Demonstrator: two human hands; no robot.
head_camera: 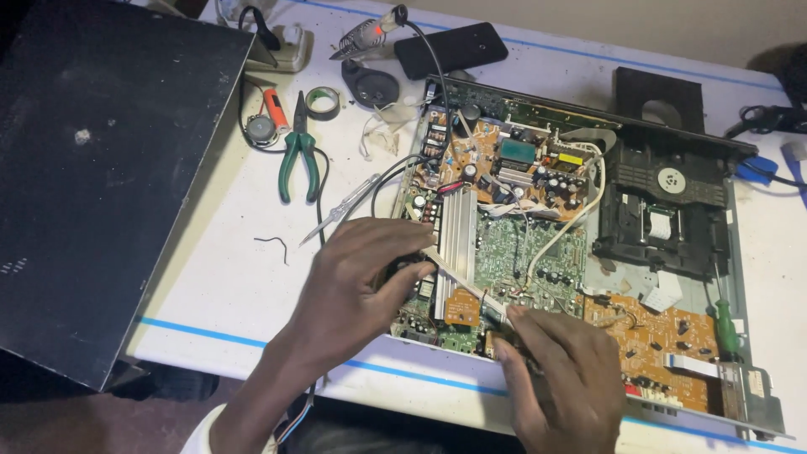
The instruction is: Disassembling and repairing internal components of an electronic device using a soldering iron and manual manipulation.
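Table (252, 277) space was mostly eaten up by a big black metal cover (92, 168) laid on the left, with the opened player chassis (740, 277) parked to the right of it, so pretty cramped overall. Inside the chassis, a silver heatsink (456, 240) was seen standing beside a green circuit board (513, 252), and a black disc drive (664, 219) was set on the far right. The left hand (357, 282) was curled over the near-left corner of the boards, fingers pressed together around something dark; what exactly was gripped can't be told, it was hidden by the fingers. The right hand (559, 378) was lowered at the front edge of the chassis, fingertips pinched on the near end of a thin pale strip (458, 277) that was run diagonally between both hands. Green-handled pliers (298, 160) were left on the table well apart from the hands, near a small tape roll (323, 102).
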